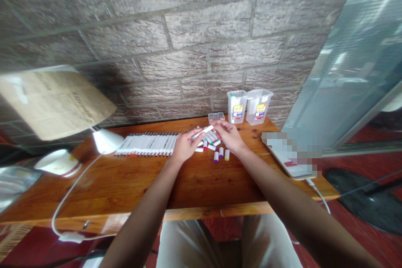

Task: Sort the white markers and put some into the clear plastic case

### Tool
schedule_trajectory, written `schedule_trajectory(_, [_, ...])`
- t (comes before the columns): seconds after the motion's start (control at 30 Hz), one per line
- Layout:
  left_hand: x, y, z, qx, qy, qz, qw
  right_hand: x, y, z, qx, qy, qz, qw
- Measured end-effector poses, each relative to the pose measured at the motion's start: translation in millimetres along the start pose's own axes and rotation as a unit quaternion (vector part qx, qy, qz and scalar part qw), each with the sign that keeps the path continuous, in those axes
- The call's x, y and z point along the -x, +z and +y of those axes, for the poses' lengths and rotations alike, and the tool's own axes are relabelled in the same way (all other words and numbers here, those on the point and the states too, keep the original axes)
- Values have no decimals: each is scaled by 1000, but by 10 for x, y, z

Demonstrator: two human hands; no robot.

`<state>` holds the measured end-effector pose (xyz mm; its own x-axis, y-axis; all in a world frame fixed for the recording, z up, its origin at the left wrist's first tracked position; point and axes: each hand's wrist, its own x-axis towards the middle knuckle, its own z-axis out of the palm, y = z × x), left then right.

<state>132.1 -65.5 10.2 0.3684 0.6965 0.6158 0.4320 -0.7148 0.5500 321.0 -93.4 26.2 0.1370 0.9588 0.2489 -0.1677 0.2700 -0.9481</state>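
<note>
My left hand (pixel 185 145) is closed around a white marker (pixel 205 130) with a pinkish-red lower tip, held slanted above the table. At its upper end, the fingers of my right hand (pixel 230 136) pinch together; whether they hold the cap or the barrel is too small to tell. Under both hands lies a loose pile of white caps and markers (pixel 212 148) with coloured ends. Just below my right hand are two purple-ended caps (pixel 216 157) and a yellow-ended cap (pixel 226 155). Left of my left hand, a long row of white markers (pixel 147 144) lies side by side.
Two clear plastic boxes (pixel 237 106) stand by the brick wall, with a small clear lid (pixel 216 117) beside them. On the left are a lamp (pixel 106 140), its cable and a paper cup (pixel 58 163). A blurred-out device (pixel 292 155) with a charging cable lies at the right edge.
</note>
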Motion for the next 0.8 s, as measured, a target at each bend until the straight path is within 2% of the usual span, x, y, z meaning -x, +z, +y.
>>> schedule_trajectory(0.3, [-1, 12, -13, -1, -8, 0, 1000, 13, 14, -2, 4, 7, 0, 1000])
schedule_trajectory(0.8, [1, 43, -71, 44, -26, -3, 999, -17, -16, 61, 21, 11, 65, 998])
